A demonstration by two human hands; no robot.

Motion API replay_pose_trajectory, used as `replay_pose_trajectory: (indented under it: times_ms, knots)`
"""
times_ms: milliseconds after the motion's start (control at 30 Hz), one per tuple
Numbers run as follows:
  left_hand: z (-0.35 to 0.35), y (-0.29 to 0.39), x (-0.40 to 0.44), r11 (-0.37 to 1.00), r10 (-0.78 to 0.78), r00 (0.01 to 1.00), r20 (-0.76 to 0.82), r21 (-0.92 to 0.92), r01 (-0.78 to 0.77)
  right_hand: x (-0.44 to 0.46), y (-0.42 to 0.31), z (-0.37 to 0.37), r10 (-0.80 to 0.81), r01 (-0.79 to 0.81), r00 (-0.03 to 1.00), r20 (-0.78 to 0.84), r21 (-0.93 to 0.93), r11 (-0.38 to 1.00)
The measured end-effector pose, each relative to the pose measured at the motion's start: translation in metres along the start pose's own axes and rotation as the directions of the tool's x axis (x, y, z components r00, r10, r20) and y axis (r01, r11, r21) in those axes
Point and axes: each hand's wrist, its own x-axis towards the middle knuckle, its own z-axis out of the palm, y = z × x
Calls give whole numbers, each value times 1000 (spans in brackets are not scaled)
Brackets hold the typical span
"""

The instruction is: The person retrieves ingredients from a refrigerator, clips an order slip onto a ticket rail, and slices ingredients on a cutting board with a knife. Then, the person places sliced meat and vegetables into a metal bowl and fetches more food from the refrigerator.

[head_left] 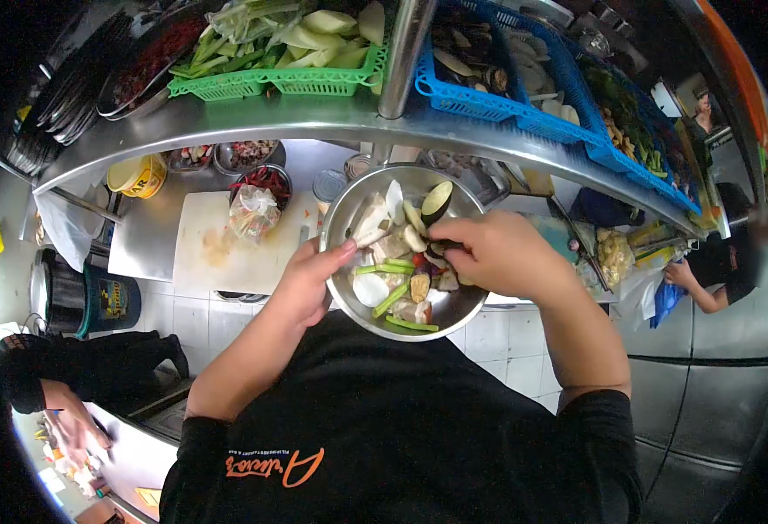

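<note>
A steel mixing bowl (336, 297) is held up in front of my chest. My left hand (307, 281) grips its left rim, thumb over the edge and fingers underneath. Inside the bowl lie pale chunks, white radish slices (371, 289), green bean pieces (391, 299) and eggplant slices (420, 286). A larger dark-skinned eggplant piece (437, 203) leans at the upper right. My right hand (493, 253) reaches over the right rim, its thumb and fingers closed together among the vegetables. Whatever is between those fingertips is mostly hidden.
Above the bowl runs a steel shelf with a green basket (314, 83) and a blue basket (467, 103) of vegetables. A cutting board (205, 253) bears a plastic bag (254, 210). Other people's hands (682, 275) show at the far right and lower left.
</note>
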Motion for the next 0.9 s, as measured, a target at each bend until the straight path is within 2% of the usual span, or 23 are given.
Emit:
replay_pose_trajectory:
  times_ms: [33, 133, 233, 333, 367, 433, 467, 500, 633, 667, 733, 833, 900]
  knots:
    - [2, 2, -1, 1000, 4, 1000, -5, 11, -4, 5, -3, 0, 29, -28, 999, 25, -40, 999]
    - [0, 3, -1, 1000, -3, 1000, -4, 24, 3, 11, 2, 8, -25, 33, 997, 70, -110, 993]
    - [-2, 0, -1, 1000, -16, 1000, -10, -10, 15, 6, 6, 1, -118, 120, 991, 63, -28, 992]
    - [-2, 0, -3, 999, -6, 1000, 24, -36, 7, -5, 2, -29, 4, -29, 998, 63, 386, 922]
    - [-3, 0, -3, 999, 2, 1000, 20, -39, -1, -5, 11, -28, 24, -60, 998, 62, 671, 739]
    - [-3, -2, -5, 999, 21, 1000, 9, -46, -20, -14, 34, -26, 90, 43, 992, -91, 901, 432]
    - [-2, -2, -5, 998, 17, 1000, 4, -57, -17, -16, 38, -27, 142, 114, 978, -154, 960, 255]
    - [-1, -1, -6, 998, 15, 1000, -1, -68, -15, -16, 36, -25, 118, 121, 986, -119, 993, -8]
    - [-3, -6, -6, 995, 22, 1000, 12, -101, -21, -11, 6, 5, 209, 16, 977, 53, 949, -316]
    - [-4, -8, -6, 994, 18, 1000, -1, -110, -18, -7, 5, 19, 312, 25, 949, 35, 982, -186]
    - [-6, -11, -4, 992, 8, 1000, -23, -128, -11, 5, -5, 26, 371, 95, 906, -204, 952, 292]
    - [-4, -5, -6, 991, -6, 1000, -19, -135, 3, 5, -7, 18, 362, 46, 897, -253, 869, 492]
    - [-6, -6, -7, 992, -9, 999, -37, -127, 4, -3, -22, -7, 144, -98, 989, -26, 616, 782]
